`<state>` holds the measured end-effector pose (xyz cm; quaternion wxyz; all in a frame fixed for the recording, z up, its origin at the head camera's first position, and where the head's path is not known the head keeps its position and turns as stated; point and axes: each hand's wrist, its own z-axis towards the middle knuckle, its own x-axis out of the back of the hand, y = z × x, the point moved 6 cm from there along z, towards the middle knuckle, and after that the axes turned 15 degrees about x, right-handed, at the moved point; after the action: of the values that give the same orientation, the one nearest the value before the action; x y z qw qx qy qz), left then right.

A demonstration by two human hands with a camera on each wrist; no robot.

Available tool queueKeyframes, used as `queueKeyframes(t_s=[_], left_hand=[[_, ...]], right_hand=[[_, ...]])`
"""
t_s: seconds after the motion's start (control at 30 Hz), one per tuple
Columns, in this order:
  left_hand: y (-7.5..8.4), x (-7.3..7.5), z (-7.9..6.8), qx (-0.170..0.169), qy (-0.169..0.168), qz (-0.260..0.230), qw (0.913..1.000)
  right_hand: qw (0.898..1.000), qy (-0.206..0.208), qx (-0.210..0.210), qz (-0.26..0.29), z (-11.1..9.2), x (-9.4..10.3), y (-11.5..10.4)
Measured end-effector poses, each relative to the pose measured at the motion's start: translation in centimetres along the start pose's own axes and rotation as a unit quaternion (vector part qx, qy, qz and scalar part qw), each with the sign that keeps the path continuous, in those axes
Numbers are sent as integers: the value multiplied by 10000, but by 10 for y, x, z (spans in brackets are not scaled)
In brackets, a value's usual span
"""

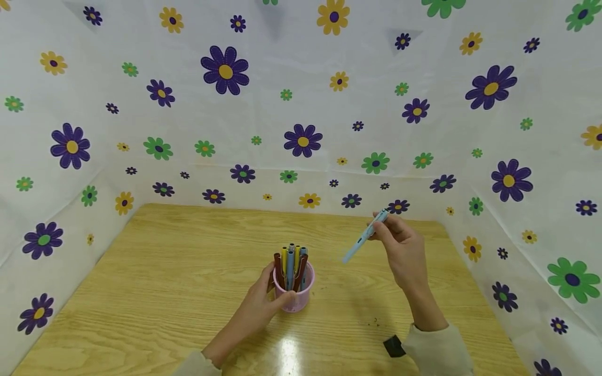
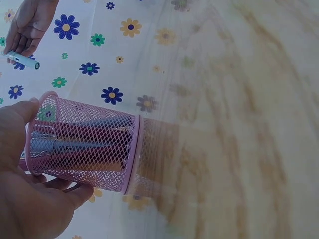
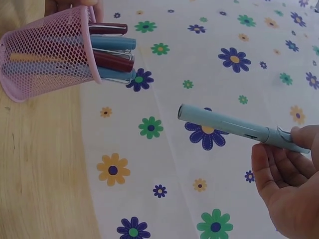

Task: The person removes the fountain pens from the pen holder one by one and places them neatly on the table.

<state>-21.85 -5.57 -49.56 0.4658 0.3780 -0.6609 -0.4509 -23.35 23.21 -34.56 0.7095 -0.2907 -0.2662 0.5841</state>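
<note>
On the bench, head view: left hand grips a pink mesh cup of pens; to its right, right hand pinches a light-blue pen, tilted. Left wrist view: left hand's fingers curl round the cup. Right wrist view: light-blue pen held near its clip, other end projecting from the hand, apart from the cup.

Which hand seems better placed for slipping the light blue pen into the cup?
Probably the right hand: it pinches the light blue pen near one end, while the left hand is occupied gripping the pink mesh cup.
</note>
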Motion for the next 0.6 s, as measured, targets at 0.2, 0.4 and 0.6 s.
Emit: queueKeyframes(t_s=[0.2,0.4,0.6], left_hand=[[0,-1,0,9,-5,31,10000],[-1,0,-1,34,17,51,10000],[-2,-2,1,-16,20,35,10000]], right_hand=[[9999,-17,-127,-48,-5,6,5],[9981,-223,-241,-529,-12,10,13],[9959,-422,-434,-668,-20,12,22]])
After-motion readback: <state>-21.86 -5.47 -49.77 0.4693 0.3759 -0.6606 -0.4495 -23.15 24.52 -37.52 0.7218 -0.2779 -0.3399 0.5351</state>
